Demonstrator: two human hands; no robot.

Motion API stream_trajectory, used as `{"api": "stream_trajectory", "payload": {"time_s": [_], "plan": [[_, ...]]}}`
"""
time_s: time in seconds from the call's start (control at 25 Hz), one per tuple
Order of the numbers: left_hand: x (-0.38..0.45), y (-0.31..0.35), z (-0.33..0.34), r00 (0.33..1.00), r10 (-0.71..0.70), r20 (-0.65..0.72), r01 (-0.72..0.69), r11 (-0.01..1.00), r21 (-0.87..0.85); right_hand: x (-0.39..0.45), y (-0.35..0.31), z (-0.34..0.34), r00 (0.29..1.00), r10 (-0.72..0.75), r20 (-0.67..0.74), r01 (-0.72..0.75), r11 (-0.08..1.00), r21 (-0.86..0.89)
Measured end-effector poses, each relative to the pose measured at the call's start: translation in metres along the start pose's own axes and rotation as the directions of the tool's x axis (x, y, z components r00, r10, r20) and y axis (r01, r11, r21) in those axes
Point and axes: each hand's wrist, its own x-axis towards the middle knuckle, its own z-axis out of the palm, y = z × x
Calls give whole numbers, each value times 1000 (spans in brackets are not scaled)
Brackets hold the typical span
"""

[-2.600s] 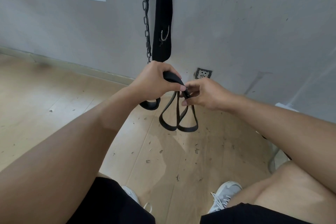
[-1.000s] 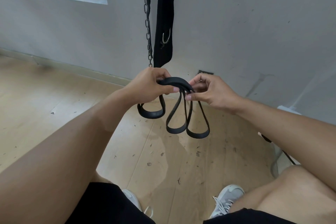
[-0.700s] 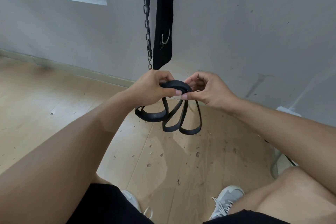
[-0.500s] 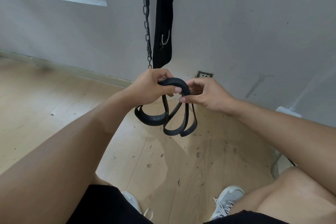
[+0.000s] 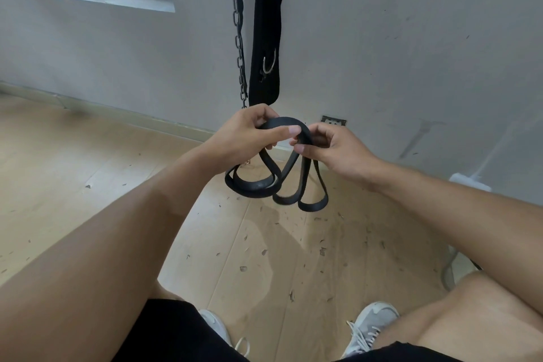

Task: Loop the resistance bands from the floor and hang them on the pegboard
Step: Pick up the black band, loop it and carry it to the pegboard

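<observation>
A black resistance band [image 5: 277,182] is folded into several hanging loops in front of me, above the wooden floor. My left hand [image 5: 249,135] grips the bunched top of the band, thumb pressed along it. My right hand [image 5: 332,147] pinches the same bunch from the right side, fingers touching the left thumb. The loops dangle below both hands. No pegboard is in view.
A metal chain [image 5: 238,38] and a wide black strap [image 5: 267,38] with a metal ring hang against the grey wall just behind my hands. A wall socket [image 5: 333,120] sits low on the wall. Small debris specks the floor [image 5: 279,258]. My grey shoes [image 5: 370,326] are below.
Both hands kept hold of the band's top while the hanging loops shifted and spread; the left loop now hangs wider and the right loops sit lower right.
</observation>
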Motion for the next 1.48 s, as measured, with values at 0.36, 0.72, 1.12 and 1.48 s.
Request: {"api": "stream_trajectory", "payload": {"time_s": [0.36, 0.72, 1.12, 1.48], "plan": [[-3, 5, 4, 1000, -19, 4, 19, 1000, -4, -1, -2, -2, 999, 15, 47, -14, 999, -33], [0, 7, 3, 994, -51, -92, 48, 998, -31, -2, -11, -3, 998, -67, 4, 67, 996, 58], [-5, 5, 0, 1000, 16, -7, -15, 991, 130, -6, -8, -7, 997, -50, 58, 42, 991, 128], [10, -6, 0, 983, -161, -84, 144, 974, -176, 5, -6, -2, 969, 117, 219, -162, 967, 197]]}}
